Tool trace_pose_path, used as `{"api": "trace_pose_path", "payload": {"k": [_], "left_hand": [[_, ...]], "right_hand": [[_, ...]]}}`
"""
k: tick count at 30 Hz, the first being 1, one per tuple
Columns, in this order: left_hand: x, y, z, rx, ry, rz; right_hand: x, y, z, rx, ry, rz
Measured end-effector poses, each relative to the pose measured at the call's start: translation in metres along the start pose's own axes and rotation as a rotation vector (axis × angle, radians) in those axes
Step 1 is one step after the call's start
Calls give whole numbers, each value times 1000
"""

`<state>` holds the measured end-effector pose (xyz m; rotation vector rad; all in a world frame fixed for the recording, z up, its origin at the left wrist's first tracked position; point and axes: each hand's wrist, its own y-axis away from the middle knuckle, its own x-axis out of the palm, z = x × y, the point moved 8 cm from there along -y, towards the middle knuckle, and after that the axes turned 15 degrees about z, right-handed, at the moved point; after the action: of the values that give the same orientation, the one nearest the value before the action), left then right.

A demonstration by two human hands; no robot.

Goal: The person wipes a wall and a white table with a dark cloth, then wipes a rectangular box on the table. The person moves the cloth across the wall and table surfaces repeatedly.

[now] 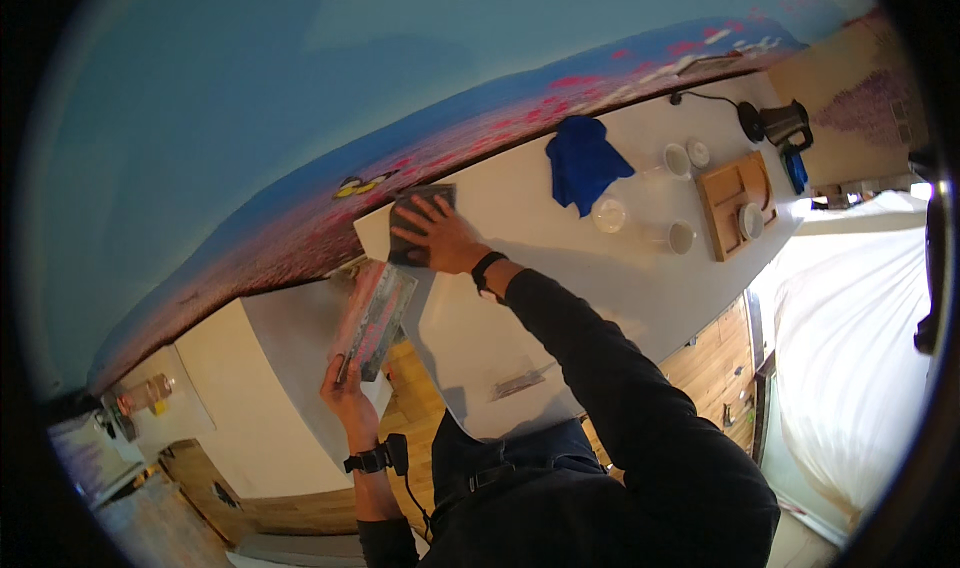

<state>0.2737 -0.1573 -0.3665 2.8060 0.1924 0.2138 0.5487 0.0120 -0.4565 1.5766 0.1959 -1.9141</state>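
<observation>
My right hand [442, 238] presses with fingers spread on a dark grey cloth [400, 244] at the far left corner of the white table [517, 320]. Lower left of it, my left hand [346, 389] grips the near end of a flat printed box or book [375, 316], pink and grey with writing on it. I hold this thing tilted, off the table's left edge, with its far end close to the cloth. What lies under the cloth, if anything, is hidden by it and my hand.
A blue cloth [583, 163] lies by the wall, near a white lid [608, 214] and cups [681, 237]. A wooden tray [721, 226] holds another cup [751, 221]. A kettle [784, 123] stands at the far right. Left, beyond a gap, is another white surface [300, 343].
</observation>
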Motion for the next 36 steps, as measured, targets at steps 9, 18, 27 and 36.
{"api": "trace_pose_path", "payload": {"k": [9, 18, 27, 36], "left_hand": [[96, -62, 21, 19, 68, 289], [166, -130, 49, -22, -78, 342], [173, -141, 59, -177, -307, 422], [118, 17, 72, -233, -693, 631]], "right_hand": [[-3, 121, -135, 436, -9, -133], [46, 256, -57, 364, -153, -53], [113, 469, -9, 924, -315, -227], [125, 525, -34, 1145, -272, -459]]}}
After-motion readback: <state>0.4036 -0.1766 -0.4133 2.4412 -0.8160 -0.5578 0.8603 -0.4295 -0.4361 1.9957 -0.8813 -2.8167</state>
